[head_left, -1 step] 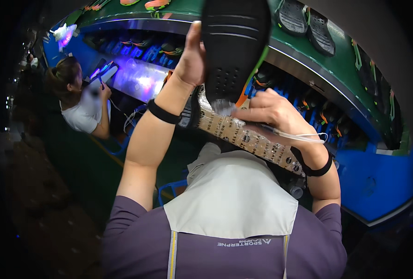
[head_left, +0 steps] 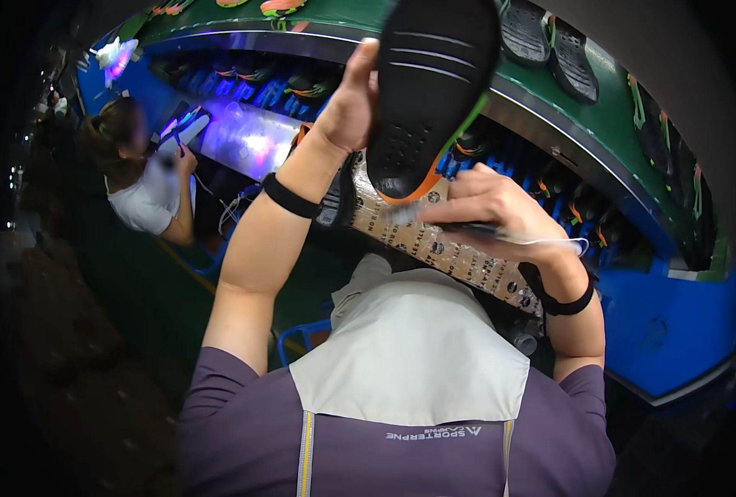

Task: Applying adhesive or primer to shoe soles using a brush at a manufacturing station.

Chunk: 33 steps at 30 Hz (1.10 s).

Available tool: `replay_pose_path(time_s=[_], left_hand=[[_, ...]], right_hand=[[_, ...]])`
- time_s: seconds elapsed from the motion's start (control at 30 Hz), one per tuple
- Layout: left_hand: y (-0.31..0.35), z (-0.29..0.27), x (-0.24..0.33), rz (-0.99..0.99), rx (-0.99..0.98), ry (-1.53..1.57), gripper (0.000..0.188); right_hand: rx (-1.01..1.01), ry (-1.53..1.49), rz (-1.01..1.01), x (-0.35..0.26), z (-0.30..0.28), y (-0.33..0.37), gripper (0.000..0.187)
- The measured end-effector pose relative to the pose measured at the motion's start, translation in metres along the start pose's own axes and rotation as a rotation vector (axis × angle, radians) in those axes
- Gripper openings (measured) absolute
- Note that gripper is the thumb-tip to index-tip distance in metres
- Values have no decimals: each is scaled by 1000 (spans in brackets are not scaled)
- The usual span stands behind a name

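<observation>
My left hand (head_left: 351, 108) grips a black shoe sole (head_left: 426, 91) by its left side. The sole is held up, its face with slots and small holes turned toward me; orange and green run along its rim. Just below its lower end is a small brush (head_left: 403, 217) with pale bristles, blurred by motion. My right hand (head_left: 500, 207) is closed on the brush's dark handle, index finger pointing left along it. Whether the bristles touch the rim, I cannot tell. A thin white cord or tube (head_left: 542, 242) runs by my right wrist.
Under my hands is a surface covered in brown printed tape (head_left: 484, 269). Beyond runs a green conveyor (head_left: 509, 79) carrying soles (head_left: 573, 66), with more shoe parts (head_left: 583, 199) on a lower level. At left, a person (head_left: 149, 182) handles another sole by a lit metal plate (head_left: 248, 145).
The sole has shifted slightly right and tilted, showing more of the orange rim at its lower end. The brush has gone from overlapping that end to just below it.
</observation>
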<state>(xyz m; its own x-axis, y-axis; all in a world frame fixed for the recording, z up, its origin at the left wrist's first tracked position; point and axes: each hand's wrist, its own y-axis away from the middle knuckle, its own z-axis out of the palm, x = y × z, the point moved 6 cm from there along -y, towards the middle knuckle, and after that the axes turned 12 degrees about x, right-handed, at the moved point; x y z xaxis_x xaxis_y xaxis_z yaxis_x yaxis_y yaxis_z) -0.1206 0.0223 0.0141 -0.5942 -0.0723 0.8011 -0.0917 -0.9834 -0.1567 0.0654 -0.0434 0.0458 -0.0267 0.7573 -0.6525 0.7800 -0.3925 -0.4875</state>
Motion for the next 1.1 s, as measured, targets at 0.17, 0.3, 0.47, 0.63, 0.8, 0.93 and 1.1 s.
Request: replay_pose_path(time_s=[0.17,0.3,0.47,0.63,0.8,0.93,1.1], left_hand=[[-12,1,-16,-273,-38,-210,69],[-21,19,-23,-230,22,-490,70],[-24,25,-23,-338,-6,-610,76],[-24,13,-27,-384,-13,-922,79],[-20,-17,-28,-303,9,-988,80],[10,-88,-45,-166,246,-335,74],[104,-169,-87,-120,353,369,84]], right_hand=[[131,83,190,14,-7,-3,36],[-52,119,77,15,3,0,39],[-31,228,88,23,6,0,38],[-23,74,78,12,9,-7,36],[-196,221,16,20,27,-3,35],[-53,79,140,28,24,6,33],[349,-103,724,73,13,58,22]])
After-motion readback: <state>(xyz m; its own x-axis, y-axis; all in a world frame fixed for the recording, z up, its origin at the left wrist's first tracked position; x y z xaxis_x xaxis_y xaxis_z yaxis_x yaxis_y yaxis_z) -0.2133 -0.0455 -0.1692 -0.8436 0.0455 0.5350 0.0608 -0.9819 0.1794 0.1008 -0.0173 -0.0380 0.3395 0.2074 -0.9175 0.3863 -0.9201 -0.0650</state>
